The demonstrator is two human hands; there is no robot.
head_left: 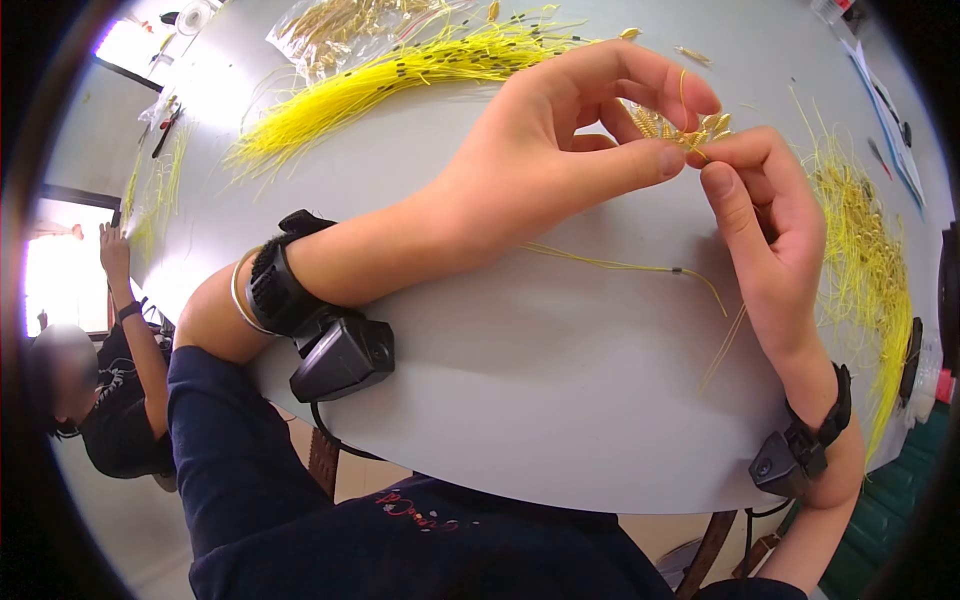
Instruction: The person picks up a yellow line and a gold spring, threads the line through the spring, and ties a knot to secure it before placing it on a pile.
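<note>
My left hand (560, 150) reaches across the table, its thumb pinched near a thin yellow cord (683, 100) that loops up past the forefinger. My right hand (772, 215) meets it fingertip to fingertip, thumb and forefinger closed on the same cord. Ribbed gold ornaments (715, 128) show just behind and between the fingertips, partly hidden by them. Loose cord ends (725, 335) hang or lie below my right hand. Under my left wrist, another yellow cord (600, 263) with a small dark bead lies on the table.
A long bundle of yellow cords (370, 85) with dark beads lies at the back, beside a clear bag of gold pieces (335, 35). Finished-looking corded gold pieces (865, 235) are heaped at the right. Another person (125, 400) sits at the left edge, one arm raised.
</note>
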